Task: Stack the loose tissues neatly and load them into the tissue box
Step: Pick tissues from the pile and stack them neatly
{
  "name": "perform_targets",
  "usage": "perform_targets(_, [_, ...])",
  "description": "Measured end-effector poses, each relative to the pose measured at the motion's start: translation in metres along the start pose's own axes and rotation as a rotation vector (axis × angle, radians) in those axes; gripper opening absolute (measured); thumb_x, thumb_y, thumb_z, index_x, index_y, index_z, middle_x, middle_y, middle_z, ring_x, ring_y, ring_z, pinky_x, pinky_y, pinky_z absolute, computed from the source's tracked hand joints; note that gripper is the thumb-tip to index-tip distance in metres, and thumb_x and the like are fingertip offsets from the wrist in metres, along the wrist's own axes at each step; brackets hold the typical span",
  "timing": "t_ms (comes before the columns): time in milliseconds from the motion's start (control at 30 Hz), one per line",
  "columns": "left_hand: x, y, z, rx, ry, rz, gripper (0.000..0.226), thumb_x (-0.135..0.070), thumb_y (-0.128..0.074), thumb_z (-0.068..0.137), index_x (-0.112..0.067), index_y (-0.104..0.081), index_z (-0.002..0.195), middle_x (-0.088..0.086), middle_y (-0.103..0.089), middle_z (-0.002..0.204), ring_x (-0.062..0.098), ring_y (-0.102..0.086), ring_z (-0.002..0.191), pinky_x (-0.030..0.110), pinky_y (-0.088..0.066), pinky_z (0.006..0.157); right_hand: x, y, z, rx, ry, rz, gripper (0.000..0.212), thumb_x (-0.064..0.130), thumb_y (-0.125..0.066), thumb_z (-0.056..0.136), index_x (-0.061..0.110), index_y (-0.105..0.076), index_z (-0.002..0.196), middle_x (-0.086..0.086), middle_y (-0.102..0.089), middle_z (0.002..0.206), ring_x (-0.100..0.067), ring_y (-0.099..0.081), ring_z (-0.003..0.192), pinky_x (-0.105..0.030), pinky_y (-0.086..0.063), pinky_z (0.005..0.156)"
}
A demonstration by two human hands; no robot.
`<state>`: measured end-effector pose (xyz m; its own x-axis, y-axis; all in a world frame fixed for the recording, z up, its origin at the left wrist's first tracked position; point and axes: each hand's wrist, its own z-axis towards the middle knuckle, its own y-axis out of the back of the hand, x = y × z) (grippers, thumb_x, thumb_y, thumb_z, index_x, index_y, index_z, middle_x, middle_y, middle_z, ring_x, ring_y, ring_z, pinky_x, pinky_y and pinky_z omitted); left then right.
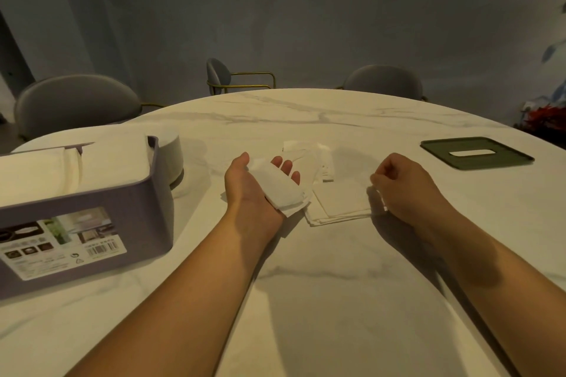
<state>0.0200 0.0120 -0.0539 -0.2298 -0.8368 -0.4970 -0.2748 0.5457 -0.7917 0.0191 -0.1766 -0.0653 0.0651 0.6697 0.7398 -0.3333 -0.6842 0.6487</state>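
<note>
Likely risk: the folded tissues (pixel 283 193) lie loose on the flat, unclenched left hand (pixel 254 190) and could slide off, skewing the stack (pixel 340 202) beneath. Right hand (pixel 404 184) curled; whether it pinches anything is unclear. Tissue box (pixel 92 193), left, already holds tissues; lid (pixel 477 152) off, far right.

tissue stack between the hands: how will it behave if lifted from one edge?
Likely floppy: the tissue across the left hand already drapes over the palm. The tissue stack on the table shows loose, offset layers, so sheets would probably slide apart. Probably very light; supporting it from below seems safer.
</note>
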Motion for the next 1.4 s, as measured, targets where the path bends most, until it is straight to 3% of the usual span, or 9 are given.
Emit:
perform_targets(100, [0.000, 0.000, -0.001, -0.007, 0.007, 0.005, 0.045, -0.042, -0.048, 0.094, 0.001, -0.061, 0.087, 0.014, -0.067, 0.083, 0.024, -0.064, 0.080, 0.038, -0.052, 0.082, 0.000, 0.001, 0.003, -0.029, -0.046, 0.066, 0.007, 0.016, -0.057, 0.093, 0.013, -0.054, 0.099, -0.006, -0.059, 0.098, -0.019, -0.054, 0.083, -0.029, -0.041, 0.068])
perform_targets(200, [0.001, -0.001, -0.001, -0.004, 0.020, 0.007, 0.046, -0.043, -0.049, 0.093, 0.001, -0.061, 0.088, 0.014, -0.066, 0.085, 0.024, -0.064, 0.081, 0.038, -0.051, 0.084, 0.000, 0.003, 0.002, 0.063, -0.095, 0.119, 0.036, 0.023, -0.069, 0.085, 0.018, -0.051, 0.115, -0.001, -0.056, 0.107, -0.013, -0.055, 0.079, -0.024, -0.042, 0.063])
perform_targets(300, [0.001, -0.001, 0.000, 0.004, 0.020, 0.006, 0.046, -0.045, -0.049, 0.093, 0.000, -0.059, 0.090, 0.013, -0.065, 0.088, 0.024, -0.063, 0.084, 0.037, -0.051, 0.085, 0.000, 0.002, 0.000, 0.122, -0.100, -0.025, 0.057, 0.025, -0.074, 0.081, 0.017, -0.048, 0.131, -0.003, -0.054, 0.120, -0.015, -0.051, 0.095, -0.027, -0.041, 0.077])
perform_targets(500, [0.002, 0.000, 0.002, 0.023, 0.022, 0.023, 0.045, -0.046, -0.050, 0.092, -0.002, -0.058, 0.094, 0.010, -0.064, 0.096, 0.022, -0.062, 0.087, 0.037, -0.050, 0.077, 0.005, 0.003, -0.002, 0.147, -0.094, -0.116, 0.014, 0.017, -0.070, 0.081, 0.012, -0.064, 0.093, 0.002, -0.055, 0.075, -0.012, -0.050, 0.068, -0.028, -0.040, 0.064])
perform_targets(800, [0.003, 0.000, 0.001, 0.007, 0.016, 0.040, 0.045, -0.046, -0.049, 0.092, -0.002, -0.058, 0.092, 0.012, -0.064, 0.092, 0.023, -0.062, 0.085, 0.037, -0.051, 0.075, 0.002, 0.000, -0.001, 0.154, -0.001, -0.145, 0.004, 0.016, -0.062, 0.085, 0.013, -0.061, 0.083, -0.001, -0.056, 0.076, -0.017, -0.051, 0.071, -0.026, -0.035, 0.054])
perform_targets(933, [0.002, 0.000, 0.002, -0.001, -0.003, 0.033, 0.043, -0.046, -0.049, 0.093, -0.004, -0.056, 0.091, 0.011, -0.064, 0.095, 0.024, -0.062, 0.089, 0.038, -0.051, 0.080, 0.001, -0.002, 0.000, 0.094, 0.054, -0.143, 0.011, 0.016, -0.049, 0.094, 0.009, -0.055, 0.099, -0.007, -0.055, 0.091, -0.023, -0.051, 0.083, -0.029, -0.034, 0.069])
perform_targets(1133, [0.001, -0.001, -0.001, -0.009, 0.000, 0.038, 0.044, -0.046, -0.049, 0.093, -0.003, -0.057, 0.086, 0.011, -0.064, 0.091, 0.024, -0.062, 0.087, 0.039, -0.050, 0.083, 0.002, 0.002, 0.005, -0.023, -0.114, 0.153, 0.011, 0.013, -0.044, 0.096, 0.011, -0.048, 0.106, -0.008, -0.053, 0.095, -0.023, -0.051, 0.085, -0.035, -0.041, 0.071])
perform_targets(1267, [0.001, -0.002, -0.004, 0.008, 0.013, 0.039, 0.044, -0.046, -0.050, 0.092, -0.003, -0.055, 0.087, 0.011, -0.063, 0.092, 0.024, -0.061, 0.087, 0.039, -0.050, 0.078, 0.002, 0.007, 0.002, -0.043, -0.289, 0.599, 0.030, 0.002, -0.056, 0.073, 0.013, -0.056, 0.101, -0.018, -0.059, 0.100, -0.035, -0.061, 0.088, -0.043, -0.056, 0.073])
perform_targets(1400, [0.004, -0.007, -0.009, 0.050, 0.062, 0.079, 0.045, -0.046, -0.050, 0.091, -0.002, -0.057, 0.093, 0.012, -0.062, 0.096, 0.024, -0.060, 0.087, 0.038, -0.050, 0.075, 0.006, 0.015, -0.003, -0.059, -0.221, 0.739, 0.014, 0.001, -0.057, 0.084, 0.011, -0.063, 0.091, -0.006, -0.059, 0.083, -0.022, -0.062, 0.081, -0.027, -0.054, 0.057])
